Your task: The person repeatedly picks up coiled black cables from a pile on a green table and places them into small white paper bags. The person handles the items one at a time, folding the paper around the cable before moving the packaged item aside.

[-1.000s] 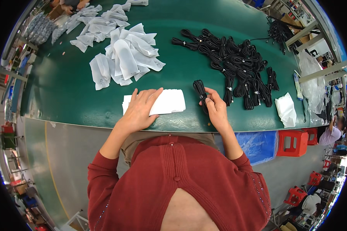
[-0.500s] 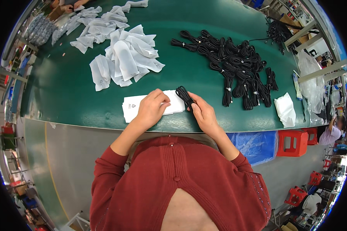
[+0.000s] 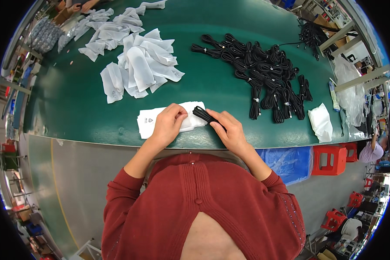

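A flat stack of white plastic bags [image 3: 149, 123] lies near the front edge of the green table. My left hand [image 3: 167, 125] rests over the stack, thumb and fingers pinched at the edge of the top bag. In my right hand [image 3: 230, 132] is a coiled black cable [image 3: 203, 114], gripped between thumb and fingers. Its looped end points left, over the right end of the bags. Farther right lies a pile of coiled black cables [image 3: 264, 69]. Beyond my left hand is a heap of filled white bags [image 3: 138, 65].
Another white bag stack [image 3: 320, 123] lies at the table's right edge, near a clear plastic sheet [image 3: 349, 91]. More black cables [image 3: 312, 37] sit at the far right. At the far left, another person's hands [image 3: 80, 6] are beside bags. A red stool [image 3: 328, 159] stands below the table.
The cable in my right hand has tilted flatter, and its looped end has moved left and down toward the bag. My left hand has shifted slightly down, and the top bag's edge looks lifted.
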The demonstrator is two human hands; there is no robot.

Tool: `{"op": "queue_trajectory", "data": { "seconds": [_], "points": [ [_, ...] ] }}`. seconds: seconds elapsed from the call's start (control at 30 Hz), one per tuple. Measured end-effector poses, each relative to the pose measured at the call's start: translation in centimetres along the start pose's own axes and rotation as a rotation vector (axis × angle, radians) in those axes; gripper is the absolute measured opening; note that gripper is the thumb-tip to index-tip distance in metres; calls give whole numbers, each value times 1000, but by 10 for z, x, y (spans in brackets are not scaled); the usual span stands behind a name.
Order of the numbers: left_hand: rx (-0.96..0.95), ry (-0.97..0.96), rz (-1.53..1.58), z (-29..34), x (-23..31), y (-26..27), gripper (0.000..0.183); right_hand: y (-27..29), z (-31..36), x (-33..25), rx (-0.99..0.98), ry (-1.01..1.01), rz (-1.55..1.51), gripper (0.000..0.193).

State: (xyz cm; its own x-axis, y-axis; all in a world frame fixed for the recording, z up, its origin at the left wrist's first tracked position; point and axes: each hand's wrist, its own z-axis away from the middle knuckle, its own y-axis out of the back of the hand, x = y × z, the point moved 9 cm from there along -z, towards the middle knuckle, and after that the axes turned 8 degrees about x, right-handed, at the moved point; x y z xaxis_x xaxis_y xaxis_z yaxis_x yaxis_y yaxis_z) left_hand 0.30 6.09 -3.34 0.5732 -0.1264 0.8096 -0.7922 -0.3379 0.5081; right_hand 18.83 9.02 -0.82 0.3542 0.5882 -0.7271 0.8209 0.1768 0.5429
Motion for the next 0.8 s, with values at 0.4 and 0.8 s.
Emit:
{"op": "queue_trajectory", "data": {
  "seconds": [0.4,0.8],
  "points": [
    [-48,-319,62,4,42,3,9,-30,5,38,-202,-582,-367,28],
    [89,-180,282,-31,48,36,7,-7,-22,-21,138,-29,-538,36]
  ]
}}
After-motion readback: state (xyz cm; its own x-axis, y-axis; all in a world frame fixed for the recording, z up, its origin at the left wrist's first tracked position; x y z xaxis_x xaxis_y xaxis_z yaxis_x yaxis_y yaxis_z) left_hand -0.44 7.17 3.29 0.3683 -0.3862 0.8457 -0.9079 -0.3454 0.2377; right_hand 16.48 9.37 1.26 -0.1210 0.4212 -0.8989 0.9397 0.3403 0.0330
